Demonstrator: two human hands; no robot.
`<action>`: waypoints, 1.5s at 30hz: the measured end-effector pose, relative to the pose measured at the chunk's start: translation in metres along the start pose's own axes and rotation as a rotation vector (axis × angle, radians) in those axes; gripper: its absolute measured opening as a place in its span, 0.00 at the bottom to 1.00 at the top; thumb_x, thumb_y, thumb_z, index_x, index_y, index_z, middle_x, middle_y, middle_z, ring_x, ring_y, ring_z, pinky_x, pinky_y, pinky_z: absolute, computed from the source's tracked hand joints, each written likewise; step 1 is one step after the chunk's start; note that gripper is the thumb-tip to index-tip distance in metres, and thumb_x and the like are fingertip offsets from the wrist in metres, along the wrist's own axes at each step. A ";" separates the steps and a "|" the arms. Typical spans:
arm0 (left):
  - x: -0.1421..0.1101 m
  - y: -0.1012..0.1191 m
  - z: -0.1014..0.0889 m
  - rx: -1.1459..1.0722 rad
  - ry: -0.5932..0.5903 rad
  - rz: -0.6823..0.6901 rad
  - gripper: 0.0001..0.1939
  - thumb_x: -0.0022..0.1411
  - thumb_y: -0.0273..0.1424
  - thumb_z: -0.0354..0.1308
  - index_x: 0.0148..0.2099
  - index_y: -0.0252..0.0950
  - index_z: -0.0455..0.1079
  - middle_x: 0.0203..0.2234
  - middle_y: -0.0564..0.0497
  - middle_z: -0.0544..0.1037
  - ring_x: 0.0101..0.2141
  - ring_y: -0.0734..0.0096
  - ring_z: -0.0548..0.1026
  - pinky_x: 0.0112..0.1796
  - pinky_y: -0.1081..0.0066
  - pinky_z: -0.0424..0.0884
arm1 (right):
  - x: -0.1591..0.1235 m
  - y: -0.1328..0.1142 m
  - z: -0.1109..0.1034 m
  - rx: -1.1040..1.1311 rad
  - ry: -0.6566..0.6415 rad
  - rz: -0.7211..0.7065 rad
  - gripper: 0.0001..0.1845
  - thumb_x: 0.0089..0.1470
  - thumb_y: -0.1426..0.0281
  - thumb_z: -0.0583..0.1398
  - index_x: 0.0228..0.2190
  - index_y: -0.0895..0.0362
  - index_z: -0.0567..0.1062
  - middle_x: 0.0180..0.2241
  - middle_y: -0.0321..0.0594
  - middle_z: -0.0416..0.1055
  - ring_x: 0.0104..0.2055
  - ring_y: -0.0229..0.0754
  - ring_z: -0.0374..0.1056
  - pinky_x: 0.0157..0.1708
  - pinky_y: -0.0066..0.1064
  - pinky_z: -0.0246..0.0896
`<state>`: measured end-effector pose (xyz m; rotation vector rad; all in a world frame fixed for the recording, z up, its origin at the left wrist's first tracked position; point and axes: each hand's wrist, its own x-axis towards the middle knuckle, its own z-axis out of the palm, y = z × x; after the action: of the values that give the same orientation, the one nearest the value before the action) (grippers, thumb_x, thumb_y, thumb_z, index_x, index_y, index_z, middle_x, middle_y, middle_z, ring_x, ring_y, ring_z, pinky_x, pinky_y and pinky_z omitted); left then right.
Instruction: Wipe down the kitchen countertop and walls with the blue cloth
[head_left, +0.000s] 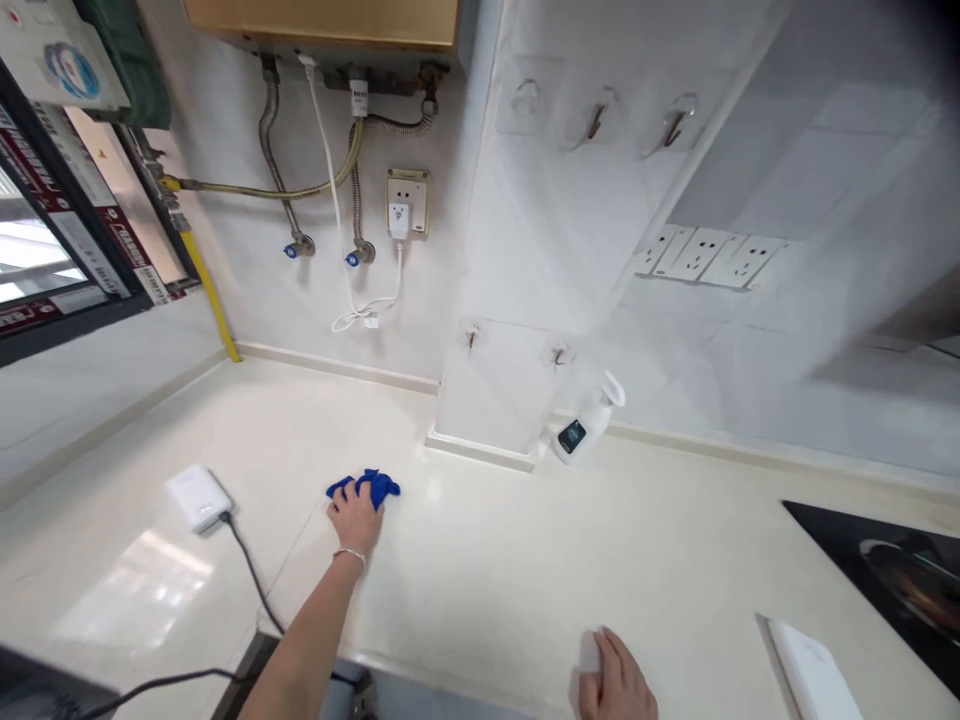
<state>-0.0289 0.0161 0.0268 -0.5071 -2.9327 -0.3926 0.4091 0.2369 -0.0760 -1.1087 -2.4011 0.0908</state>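
My left hand [355, 516] reaches out over the cream countertop [487, 560] and presses down on a blue cloth [367, 487], fingers closed over its near part. A thin bracelet sits on that wrist. My right hand [616, 682] rests on the counter near the front edge, fingers together and lying flat, with a small white thing partly under its fingertips that I cannot make out.
A white spray bottle [587, 422] stands against the wall column. A white power adapter [199, 497] with a black cable lies left. A black cooktop [892, 572] is at right, a white flat object [814, 672] beside it. Pipes and sockets line the wall.
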 end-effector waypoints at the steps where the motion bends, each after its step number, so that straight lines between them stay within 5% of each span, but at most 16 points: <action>1: -0.016 0.007 0.001 -0.006 -0.005 0.036 0.25 0.62 0.35 0.58 0.61 0.37 0.67 0.59 0.37 0.65 0.60 0.41 0.56 0.55 0.47 0.59 | 0.000 -0.003 -0.001 -0.005 0.014 -0.004 0.26 0.58 0.64 0.50 0.55 0.56 0.70 0.59 0.50 0.70 0.56 0.55 0.69 0.46 0.45 0.66; 10: -0.136 0.049 0.003 -0.075 -0.081 0.259 0.27 0.58 0.33 0.64 0.60 0.40 0.68 0.60 0.40 0.66 0.61 0.42 0.57 0.58 0.47 0.60 | 0.000 -0.016 -0.014 0.031 0.083 -0.049 0.26 0.59 0.67 0.49 0.56 0.61 0.69 0.58 0.54 0.69 0.58 0.55 0.66 0.50 0.46 0.62; 14: -0.161 0.031 -0.006 -0.100 -0.105 0.338 0.27 0.58 0.32 0.64 0.60 0.42 0.69 0.60 0.43 0.68 0.62 0.44 0.59 0.58 0.48 0.61 | -0.001 -0.013 -0.010 0.049 0.088 -0.046 0.25 0.59 0.66 0.50 0.55 0.60 0.70 0.58 0.53 0.70 0.57 0.55 0.66 0.49 0.45 0.61; 18: -0.167 -0.017 -0.015 -0.081 -0.085 0.323 0.25 0.59 0.31 0.63 0.59 0.42 0.70 0.59 0.43 0.69 0.61 0.45 0.60 0.58 0.49 0.63 | -0.001 -0.016 -0.010 0.049 0.113 -0.045 0.25 0.59 0.67 0.49 0.55 0.60 0.70 0.58 0.52 0.70 0.57 0.54 0.67 0.48 0.44 0.62; 23: -0.151 -0.074 -0.021 0.050 0.011 0.153 0.21 0.63 0.34 0.59 0.58 0.39 0.71 0.59 0.40 0.69 0.60 0.45 0.61 0.57 0.50 0.64 | -0.001 -0.019 -0.012 0.035 0.119 -0.041 0.25 0.60 0.67 0.49 0.56 0.61 0.69 0.58 0.52 0.70 0.57 0.53 0.67 0.49 0.44 0.63; 27: -0.122 -0.095 -0.027 0.062 0.081 -0.020 0.21 0.65 0.37 0.56 0.58 0.36 0.70 0.58 0.38 0.68 0.59 0.45 0.61 0.56 0.48 0.64 | -0.001 -0.020 -0.014 0.034 0.118 -0.037 0.25 0.60 0.67 0.49 0.56 0.61 0.69 0.59 0.52 0.70 0.57 0.54 0.68 0.49 0.44 0.63; 33: -0.066 -0.108 -0.039 0.048 0.110 -0.242 0.24 0.66 0.41 0.51 0.60 0.35 0.67 0.59 0.38 0.66 0.59 0.43 0.59 0.56 0.45 0.62 | -0.002 -0.021 -0.016 0.022 0.125 -0.025 0.25 0.59 0.66 0.50 0.55 0.59 0.70 0.59 0.50 0.70 0.55 0.53 0.69 0.47 0.44 0.64; 40: 0.000 -0.111 -0.030 0.045 0.115 -0.314 0.27 0.65 0.43 0.47 0.60 0.33 0.65 0.60 0.35 0.63 0.60 0.39 0.56 0.58 0.43 0.58 | -0.002 -0.023 -0.018 0.007 0.088 -0.006 0.25 0.59 0.68 0.51 0.56 0.60 0.70 0.59 0.52 0.70 0.57 0.54 0.68 0.50 0.45 0.64; 45: 0.024 -0.105 -0.020 0.026 0.142 -0.351 0.30 0.64 0.45 0.45 0.60 0.32 0.63 0.60 0.33 0.61 0.59 0.37 0.55 0.57 0.41 0.58 | 0.000 -0.026 -0.018 0.016 0.076 0.007 0.26 0.60 0.68 0.50 0.58 0.60 0.68 0.59 0.53 0.69 0.59 0.54 0.65 0.54 0.45 0.63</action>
<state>-0.0856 -0.0771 0.0257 0.0428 -2.8785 -0.4084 0.3998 0.2169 -0.0536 -1.0934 -2.3257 0.0693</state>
